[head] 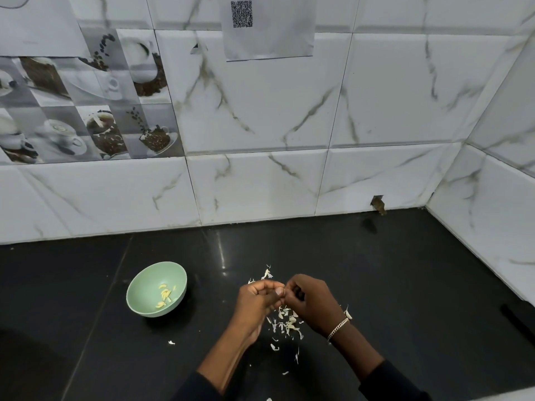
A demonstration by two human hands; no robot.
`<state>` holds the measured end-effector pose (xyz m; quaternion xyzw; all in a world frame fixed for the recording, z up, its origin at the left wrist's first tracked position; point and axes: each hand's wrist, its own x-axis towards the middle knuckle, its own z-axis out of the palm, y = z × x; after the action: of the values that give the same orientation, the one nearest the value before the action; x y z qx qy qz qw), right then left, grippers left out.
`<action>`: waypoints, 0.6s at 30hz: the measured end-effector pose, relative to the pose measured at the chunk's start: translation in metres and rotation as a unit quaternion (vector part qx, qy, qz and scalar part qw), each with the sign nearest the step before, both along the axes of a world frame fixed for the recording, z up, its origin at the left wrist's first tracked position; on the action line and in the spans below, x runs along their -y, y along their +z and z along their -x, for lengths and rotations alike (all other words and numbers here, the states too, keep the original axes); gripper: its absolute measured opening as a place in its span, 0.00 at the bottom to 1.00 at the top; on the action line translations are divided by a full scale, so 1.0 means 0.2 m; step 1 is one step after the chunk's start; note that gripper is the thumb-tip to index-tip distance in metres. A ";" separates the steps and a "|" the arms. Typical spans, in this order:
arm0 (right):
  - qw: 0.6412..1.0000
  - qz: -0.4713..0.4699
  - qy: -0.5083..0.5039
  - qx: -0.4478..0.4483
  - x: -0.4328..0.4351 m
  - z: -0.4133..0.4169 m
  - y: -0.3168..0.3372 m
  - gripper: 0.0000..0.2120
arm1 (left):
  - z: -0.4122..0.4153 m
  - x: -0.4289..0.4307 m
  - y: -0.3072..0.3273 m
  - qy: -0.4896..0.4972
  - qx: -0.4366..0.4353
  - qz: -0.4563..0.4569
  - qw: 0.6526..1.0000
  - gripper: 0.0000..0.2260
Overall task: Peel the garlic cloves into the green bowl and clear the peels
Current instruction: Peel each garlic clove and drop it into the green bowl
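Garlic peels [286, 319] litter black countertop [405, 285] below marble-tiled wall [289, 125].

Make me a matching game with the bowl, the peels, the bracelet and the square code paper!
Things:
1. bowl
2. peels
3. bracelet
4. QR code

Clues:
A. scattered on the black counter
B. stuck on the wall
C. green, with peeled cloves inside
D. silver

Pairs: 1-C, 2-A, 3-D, 4-B
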<state>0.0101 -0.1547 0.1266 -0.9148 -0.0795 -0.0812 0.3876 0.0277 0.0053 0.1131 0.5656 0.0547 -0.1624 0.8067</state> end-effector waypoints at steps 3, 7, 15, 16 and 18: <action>1.000 -0.009 -0.007 -0.006 0.00 -0.02 0.00 0.05 | 0.00 0.00 0.01 -0.005 -0.016 0.037 0.999 0.05; 1.000 0.008 -0.030 0.003 0.00 -0.02 -0.01 0.06 | 0.02 0.02 0.01 -0.010 -0.028 0.063 0.998 0.07; 0.998 0.020 -0.052 0.015 0.00 0.00 -0.03 0.10 | 0.03 0.04 0.03 0.003 -0.046 0.061 0.997 0.07; 0.999 0.015 -0.049 0.016 0.00 0.00 -0.03 0.09 | 0.03 0.04 0.03 0.005 -0.049 0.055 0.997 0.06; 0.999 0.004 -0.045 0.023 0.01 0.00 -0.02 0.11 | 0.03 0.04 0.03 0.001 -0.051 0.055 0.997 0.04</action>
<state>0.0094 -0.1558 0.1218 -0.9170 -0.0480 -0.1193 0.3775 0.0222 -0.0017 0.1188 0.5112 0.0868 -0.1930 0.8330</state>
